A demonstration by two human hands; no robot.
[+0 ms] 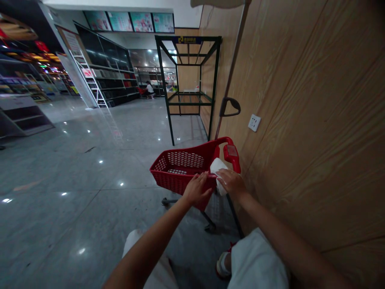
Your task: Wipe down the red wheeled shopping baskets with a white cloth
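Observation:
A red plastic shopping cart (180, 160) with a perforated basket and a curved red handle stands in front of me. My left hand (196, 188) lies on its near rim, fingers stretched forward and thumb apart. Just to the right, my right hand (231, 180) is closed on a white cloth (218, 165). The cloth is folded over the same rim, close to the handle end, and part of it hangs on the outside. My fingertips on the cart's inner side are partly hidden.
A wood-panelled wall (300, 120) with a socket (254, 123) runs along the right. A dark green metal frame (189, 103) stands beyond the cart, and a pole with a dark handle (230, 107) leans by the wall. Shelves, a white ladder (92, 82) and a crouching person (149, 89) are farther back.

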